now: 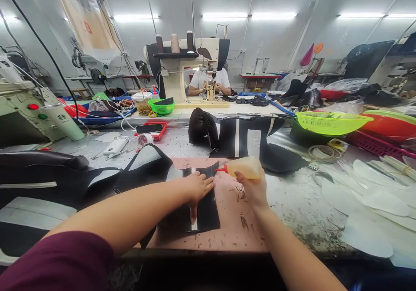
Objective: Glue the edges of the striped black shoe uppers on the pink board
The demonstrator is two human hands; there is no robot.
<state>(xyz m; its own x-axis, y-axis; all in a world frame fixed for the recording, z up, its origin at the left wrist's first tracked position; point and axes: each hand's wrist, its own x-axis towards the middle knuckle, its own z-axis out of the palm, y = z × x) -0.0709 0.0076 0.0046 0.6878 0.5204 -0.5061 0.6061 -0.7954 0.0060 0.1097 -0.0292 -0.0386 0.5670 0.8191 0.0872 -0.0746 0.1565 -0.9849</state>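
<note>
My right hand point(253, 187) is wrapped round a squeeze bottle point(244, 168) of yellowish liquid, tilted so its red nozzle points left. The nozzle tip is at the right edge of a black shoe-upper-like piece point(208, 210) with white strips; whether it touches cannot be made out. My left hand point(197, 189) lies on this piece with its fingers stretched out and the thumb pointing towards me, pressing it against a pink board point(240, 226). The piece continues left under my left forearm, joined to or overlapping more black material point(143, 174) with white patches.
Behind the board lies a stack of black cut pieces point(227, 139). White oval pieces point(367, 230) cover the right side, near a tape roll point(325, 153) and a yellow-green basket point(331, 123). A red tray point(159, 131) holds a phone. Across the table, a person point(195, 83) sits behind a sewing machine point(175, 76).
</note>
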